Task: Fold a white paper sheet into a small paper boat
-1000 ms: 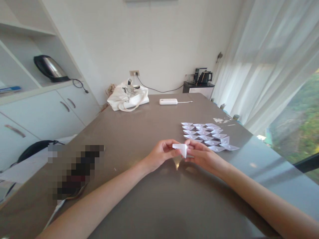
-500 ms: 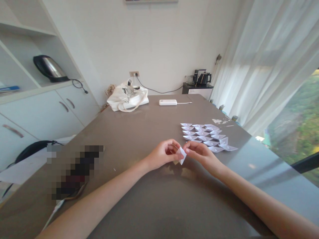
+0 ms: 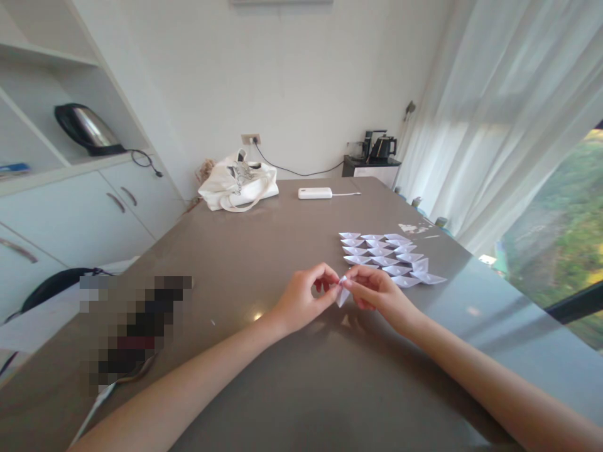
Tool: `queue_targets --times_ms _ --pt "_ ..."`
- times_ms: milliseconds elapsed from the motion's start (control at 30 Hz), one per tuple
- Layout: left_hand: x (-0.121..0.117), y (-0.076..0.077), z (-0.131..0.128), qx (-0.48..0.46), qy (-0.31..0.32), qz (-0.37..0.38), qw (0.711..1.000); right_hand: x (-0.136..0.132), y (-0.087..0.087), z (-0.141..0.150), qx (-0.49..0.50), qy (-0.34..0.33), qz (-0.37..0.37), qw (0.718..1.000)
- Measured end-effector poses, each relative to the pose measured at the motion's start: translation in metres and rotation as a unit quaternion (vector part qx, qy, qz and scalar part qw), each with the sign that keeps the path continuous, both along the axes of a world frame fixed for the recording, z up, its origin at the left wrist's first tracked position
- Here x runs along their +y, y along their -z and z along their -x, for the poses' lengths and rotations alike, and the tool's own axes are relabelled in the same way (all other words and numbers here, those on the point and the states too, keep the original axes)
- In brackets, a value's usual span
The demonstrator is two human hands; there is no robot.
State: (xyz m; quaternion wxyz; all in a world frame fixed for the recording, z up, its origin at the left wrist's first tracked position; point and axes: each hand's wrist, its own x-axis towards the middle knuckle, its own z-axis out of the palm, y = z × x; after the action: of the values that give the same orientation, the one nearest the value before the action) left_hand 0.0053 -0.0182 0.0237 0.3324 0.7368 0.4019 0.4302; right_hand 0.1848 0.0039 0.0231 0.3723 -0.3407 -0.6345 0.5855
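Right between my two hands sits the small folded paper [image 3: 342,297], and the relation that matters is how it lies in the pinch: just below where the fingertips meet, with its free end hanging down towards the table [image 3: 264,251]. From my left hand [image 3: 300,302] it lies at the tips of thumb and forefinger, on the inner side; from my right hand [image 3: 384,295] it lies at the thumb tip, again inward. Neither hand is clearly nearer, since both appear to touch it. Its visible long axis runs close to upright, leaning a little so that the lower point falls slightly to the left of the upper end.

As for the grip, I have both hands closed down to a fingertip pinch, thumb against finger, with the paper caught at the tips; a rounded gap stays open behind the left pinch. How firmly either one presses, I cannot tell.

What shows of the paper is white, creased and narrow, tapering to a point at the bottom; its top is hidden by my fingers, so I cannot read its whole shape. Beyond the grip and to its right, well clear of the held piece, rows of white paper boats [image 3: 382,252] lie close together.
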Motion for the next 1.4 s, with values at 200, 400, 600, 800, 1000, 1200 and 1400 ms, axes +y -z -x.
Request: queue_targets --times_ms 200,400,600,800,1000,1200,1400 --pt "-0.004 0.0 -0.002 0.066 -0.025 -0.046 0.996 -0.001 0.006 0.002 -0.035 0.013 -0.017 0.999" --pt "-0.007 -0.002 -0.008 0.067 -0.047 -0.031 0.996 -0.003 0.009 0.003 -0.033 0.015 -0.017 0.999" --pt "-0.011 -0.003 -0.012 0.113 -0.059 -0.056 0.99 -0.004 0.01 0.004 -0.03 0.022 -0.014 0.999" --pt "-0.014 0.002 -0.013 0.105 -0.065 -0.081 0.989 -0.004 0.009 0.005 -0.03 0.044 -0.037 0.998" --pt "-0.007 0.003 -0.011 0.028 -0.05 -0.016 0.998 -0.003 0.004 0.004 -0.018 0.039 -0.002 0.999" --pt "-0.001 0.008 -0.007 -0.029 -0.047 0.025 0.998 -0.004 0.0 0.003 0.01 0.044 0.021 0.999" --pt "0.002 0.011 -0.007 -0.071 -0.04 0.058 0.995 -0.003 0.004 0.004 0.022 0.037 0.019 0.999"
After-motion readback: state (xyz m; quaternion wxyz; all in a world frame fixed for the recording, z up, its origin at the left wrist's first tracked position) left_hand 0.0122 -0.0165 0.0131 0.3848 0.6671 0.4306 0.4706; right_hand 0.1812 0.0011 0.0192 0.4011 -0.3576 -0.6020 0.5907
